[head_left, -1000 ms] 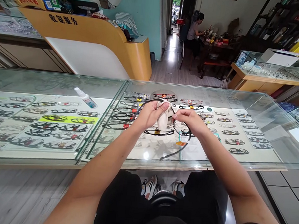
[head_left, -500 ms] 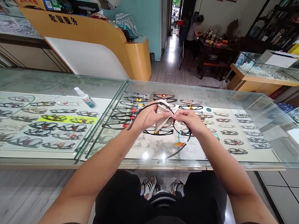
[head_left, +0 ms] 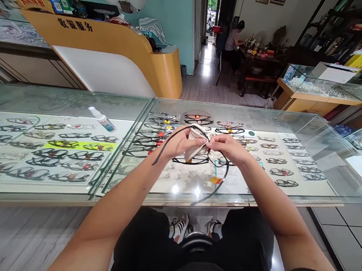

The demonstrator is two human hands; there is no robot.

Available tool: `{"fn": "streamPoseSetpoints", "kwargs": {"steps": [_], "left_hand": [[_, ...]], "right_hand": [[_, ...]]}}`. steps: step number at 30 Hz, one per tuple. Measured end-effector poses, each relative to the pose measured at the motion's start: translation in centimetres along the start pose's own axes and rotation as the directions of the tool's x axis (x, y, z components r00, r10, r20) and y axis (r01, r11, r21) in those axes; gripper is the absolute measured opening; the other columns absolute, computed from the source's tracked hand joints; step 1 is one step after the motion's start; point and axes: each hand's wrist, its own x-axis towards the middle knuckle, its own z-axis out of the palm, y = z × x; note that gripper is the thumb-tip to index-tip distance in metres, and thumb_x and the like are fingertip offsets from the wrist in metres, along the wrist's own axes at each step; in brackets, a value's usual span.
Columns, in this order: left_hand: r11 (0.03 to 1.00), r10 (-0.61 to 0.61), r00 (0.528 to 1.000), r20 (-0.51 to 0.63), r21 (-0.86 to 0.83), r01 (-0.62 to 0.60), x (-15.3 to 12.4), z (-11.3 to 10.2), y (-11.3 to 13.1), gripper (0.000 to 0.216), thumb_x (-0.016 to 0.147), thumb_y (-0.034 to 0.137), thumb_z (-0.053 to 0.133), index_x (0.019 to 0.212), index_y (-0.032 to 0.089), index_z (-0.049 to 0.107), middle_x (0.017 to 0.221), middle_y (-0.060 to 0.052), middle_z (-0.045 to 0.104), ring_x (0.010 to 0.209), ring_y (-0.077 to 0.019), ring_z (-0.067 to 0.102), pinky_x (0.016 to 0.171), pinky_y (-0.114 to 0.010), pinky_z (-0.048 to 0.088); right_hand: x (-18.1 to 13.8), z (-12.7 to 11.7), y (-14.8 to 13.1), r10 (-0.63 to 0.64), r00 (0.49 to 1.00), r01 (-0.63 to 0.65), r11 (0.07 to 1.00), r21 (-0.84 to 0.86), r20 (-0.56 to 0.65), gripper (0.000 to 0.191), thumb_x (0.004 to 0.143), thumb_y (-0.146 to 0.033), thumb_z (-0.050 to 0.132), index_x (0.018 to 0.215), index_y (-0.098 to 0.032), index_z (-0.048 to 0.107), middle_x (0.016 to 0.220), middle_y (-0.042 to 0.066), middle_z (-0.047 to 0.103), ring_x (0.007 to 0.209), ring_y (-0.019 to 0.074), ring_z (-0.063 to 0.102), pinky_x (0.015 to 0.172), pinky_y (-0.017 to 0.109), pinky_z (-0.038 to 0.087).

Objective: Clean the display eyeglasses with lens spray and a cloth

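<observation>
Above the glass counter I hold a pair of dark-framed eyeglasses [head_left: 227,171] between my hands. A pale cleaning cloth [head_left: 191,153] is folded over the part of the frame by my left hand [head_left: 183,143], whose thumb and fingers pinch the cloth. One dark temple runs back over that hand toward the wrist. My right hand [head_left: 230,148] is closed on the frame close to the left fingertips. The other temple hangs below it, with an orange-and-yellow tag [head_left: 216,180]. Fingers and cloth hide much of the lenses.
A spray bottle [head_left: 102,119] lies on the counter's glass top [head_left: 133,106] to the left. Rows of eyeglasses [head_left: 51,153] are displayed under the glass. A cash desk [head_left: 113,36] stands beyond, and a person [head_left: 234,41] sits at a table at the back.
My hands stay together on the eyeglasses and cloth, with slight finger shifts. The hanging temple and its tag have swung a little lower. The whole view has shifted slightly.
</observation>
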Motion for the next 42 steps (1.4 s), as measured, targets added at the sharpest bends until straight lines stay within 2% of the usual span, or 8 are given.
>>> {"fn": "streamPoseSetpoints", "kwargs": {"steps": [6, 10, 16, 22, 26, 30, 35, 42], "left_hand": [[0.969, 0.206, 0.964, -0.169, 0.172, -0.177, 0.3, -0.9, 0.3, 0.051, 0.083, 0.066, 0.084, 0.081, 0.017, 0.072, 0.077, -0.004, 0.070, 0.073, -0.0181, 0.062, 0.067, -0.030, 0.046], [0.986, 0.145, 0.977, -0.154, 0.109, -0.129, 0.3, -1.1, 0.1, 0.051, 0.081, 0.066, 0.087, 0.085, 0.017, 0.074, 0.080, -0.005, 0.073, 0.074, -0.0196, 0.066, 0.067, -0.030, 0.050], [0.999, -0.031, 0.999, 0.035, -0.018, 0.032, 0.3, 0.1, -0.7, 0.049, 0.073, 0.060, 0.094, 0.087, 0.015, 0.079, 0.081, -0.005, 0.077, 0.070, -0.0171, 0.065, 0.064, -0.026, 0.049], [0.994, 0.019, 0.991, -0.134, -0.103, -0.033, 0.4, 2.0, -0.9, 0.059, 0.073, 0.069, 0.092, 0.082, 0.016, 0.071, 0.074, -0.003, 0.070, 0.062, -0.0143, 0.057, 0.057, -0.026, 0.044], [0.992, 0.088, 0.945, -0.316, -0.062, -0.113, 0.6, 2.3, -1.2, 0.064, 0.083, 0.080, 0.079, 0.077, 0.017, 0.067, 0.070, -0.002, 0.065, 0.062, -0.0136, 0.053, 0.058, -0.027, 0.042], [0.983, 0.181, 0.894, -0.410, 0.067, -0.169, 1.1, 1.1, -2.0, 0.058, 0.089, 0.076, 0.077, 0.091, 0.017, 0.077, 0.087, -0.006, 0.075, 0.077, -0.0177, 0.064, 0.068, -0.028, 0.049], [0.956, 0.286, 0.793, -0.538, 0.109, -0.271, 1.6, -0.4, -2.5, 0.052, 0.092, 0.070, 0.078, 0.106, 0.020, 0.076, 0.098, -0.006, 0.076, 0.084, -0.0173, 0.066, 0.076, -0.028, 0.050], [0.921, 0.379, 0.880, -0.287, 0.212, -0.327, 0.4, -0.1, -1.4, 0.054, 0.103, 0.062, 0.062, 0.069, 0.020, 0.062, 0.070, -0.002, 0.058, 0.064, -0.0143, 0.049, 0.063, -0.030, 0.039]], "right_hand": [[-0.6, 0.2, -1.0, -0.001, 0.999, 0.003, 0.999, 0.034, -0.051, 0.035, 0.076, -0.045, 0.089, 0.063, -0.022, 0.067, 0.066, -0.004, 0.054, 0.066, 0.0124, 0.040, 0.066, 0.032, 0.028], [-0.8, 0.1, -1.5, 0.002, 0.998, -0.001, 1.000, 0.015, -0.059, 0.043, 0.073, -0.055, 0.091, 0.062, -0.022, 0.066, 0.065, -0.003, 0.054, 0.063, 0.0120, 0.038, 0.061, 0.032, 0.026], [-0.5, 0.0, -1.0, 0.010, 0.999, -0.009, 1.000, 0.020, -0.041, 0.049, 0.073, -0.064, 0.091, 0.065, -0.021, 0.069, 0.067, -0.002, 0.057, 0.066, 0.0127, 0.040, 0.064, 0.032, 0.026], [-0.2, 0.1, -0.9, -0.024, 1.000, 0.024, 1.000, -0.006, -0.007, 0.052, 0.072, -0.064, 0.092, 0.062, -0.021, 0.064, 0.068, -0.002, 0.059, 0.072, 0.0144, 0.044, 0.070, 0.032, 0.029], [-0.3, 0.4, -1.3, -0.001, 0.998, 0.005, 0.998, 0.062, -0.061, 0.054, 0.070, -0.063, 0.093, 0.059, -0.022, 0.060, 0.066, -0.002, 0.058, 0.067, 0.0128, 0.043, 0.066, 0.032, 0.029], [-0.4, -0.3, -1.2, 0.029, 0.992, -0.019, 0.997, 0.081, -0.126, 0.051, 0.069, -0.061, 0.095, 0.063, -0.023, 0.062, 0.061, -0.005, 0.049, 0.059, 0.0107, 0.036, 0.060, 0.031, 0.026], [-0.2, -2.1, -1.1, -0.062, 0.954, 0.133, 0.964, 0.232, -0.292, 0.046, 0.067, -0.057, 0.099, 0.071, -0.022, 0.070, 0.075, 0.000, 0.061, 0.066, 0.0114, 0.047, 0.061, 0.029, 0.036], [0.3, -2.6, -1.4, -0.095, 0.877, 0.262, 0.916, 0.303, -0.471, 0.045, 0.065, -0.057, 0.097, 0.074, -0.024, 0.069, 0.067, -0.004, 0.047, 0.064, 0.0120, 0.042, 0.061, 0.030, 0.040]]}}
